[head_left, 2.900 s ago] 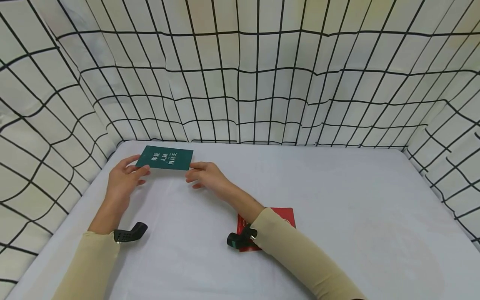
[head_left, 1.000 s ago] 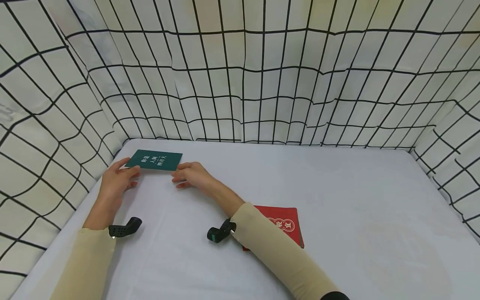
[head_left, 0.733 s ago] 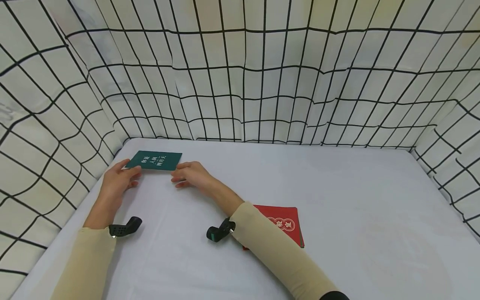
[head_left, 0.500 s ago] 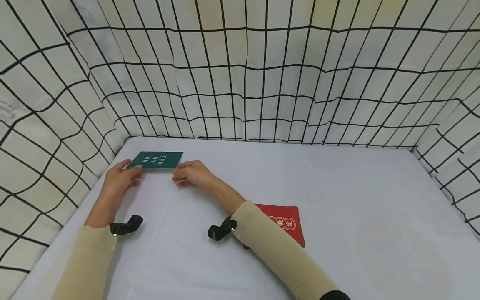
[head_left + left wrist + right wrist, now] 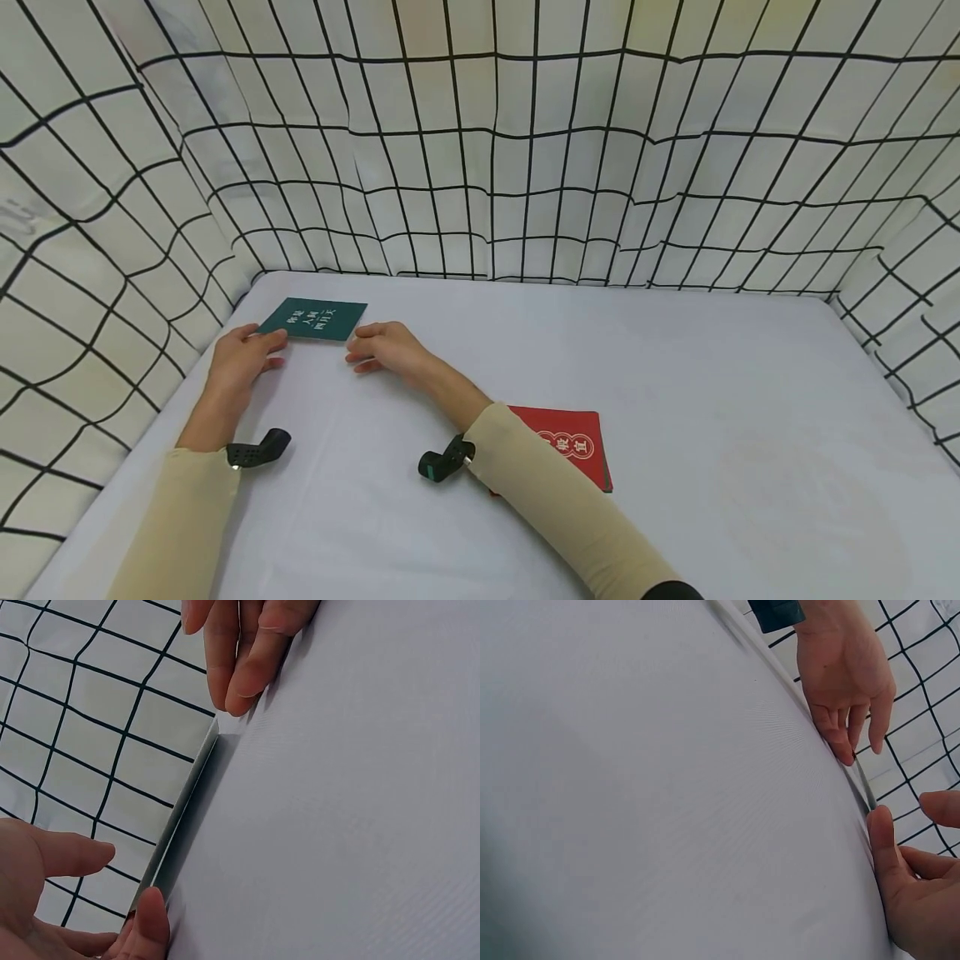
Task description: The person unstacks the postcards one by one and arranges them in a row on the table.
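Note:
A thin dark green booklet (image 5: 313, 319) with white Chinese characters lies near the far left corner of the white-covered table. My left hand (image 5: 238, 358) holds its left end, thumb at the near edge. At the booklet's right end, my right hand (image 5: 390, 346) has loosely extended fingers by the near corner. In the left wrist view the booklet (image 5: 176, 814) shows edge-on as a narrow strip between both hands. The right wrist view shows only a sliver of the booklet (image 5: 866, 784) between left fingertips and right hand.
A red booklet or packet (image 5: 573, 446) with white characters lies mid-table, partly covered by my right sleeve (image 5: 562, 500). A dark green edge shows at its right side. Black grid netting (image 5: 491, 167) over white cloth rises around the table's back and sides. Both wrists carry black cameras (image 5: 258, 448).
Compared with the oldest frame, the green booklet and both hands are farther left and lower on the table. More of the red item shows past my right sleeve. Over the last second, the booklet's tilt shifts slightly.

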The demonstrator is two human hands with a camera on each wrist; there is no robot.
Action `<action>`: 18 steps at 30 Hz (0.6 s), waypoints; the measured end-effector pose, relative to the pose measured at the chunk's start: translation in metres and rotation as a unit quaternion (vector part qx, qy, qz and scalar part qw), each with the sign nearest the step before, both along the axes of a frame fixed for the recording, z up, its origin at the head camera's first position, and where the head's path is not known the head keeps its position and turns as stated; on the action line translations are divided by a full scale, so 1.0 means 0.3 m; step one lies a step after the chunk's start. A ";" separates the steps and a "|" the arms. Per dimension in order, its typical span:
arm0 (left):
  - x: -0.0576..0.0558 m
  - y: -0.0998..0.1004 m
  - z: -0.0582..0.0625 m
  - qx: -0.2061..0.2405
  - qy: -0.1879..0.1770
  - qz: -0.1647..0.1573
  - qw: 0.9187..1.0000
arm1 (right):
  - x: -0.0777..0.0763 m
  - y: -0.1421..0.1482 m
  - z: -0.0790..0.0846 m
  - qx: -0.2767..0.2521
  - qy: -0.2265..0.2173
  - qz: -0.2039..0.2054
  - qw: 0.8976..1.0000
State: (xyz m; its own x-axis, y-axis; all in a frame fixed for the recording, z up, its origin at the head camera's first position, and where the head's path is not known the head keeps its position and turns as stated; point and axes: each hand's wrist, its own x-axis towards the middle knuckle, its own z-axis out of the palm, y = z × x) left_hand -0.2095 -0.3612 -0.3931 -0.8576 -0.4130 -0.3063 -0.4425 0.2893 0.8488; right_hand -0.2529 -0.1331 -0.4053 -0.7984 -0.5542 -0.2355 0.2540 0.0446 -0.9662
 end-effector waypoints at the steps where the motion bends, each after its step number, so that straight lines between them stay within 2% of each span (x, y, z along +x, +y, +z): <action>1: 0.002 0.001 0.001 0.000 0.003 0.000 1.000 | 0.001 0.000 -0.001 0.001 0.001 -0.001 1.000; 10: 0.005 0.008 0.009 0.012 0.003 0.006 1.000 | 0.008 0.008 -0.002 0.015 0.012 0.007 1.000; 18: 0.021 0.021 0.034 -0.033 -0.037 -0.002 0.999 | 0.005 0.029 0.003 0.020 0.014 0.014 1.000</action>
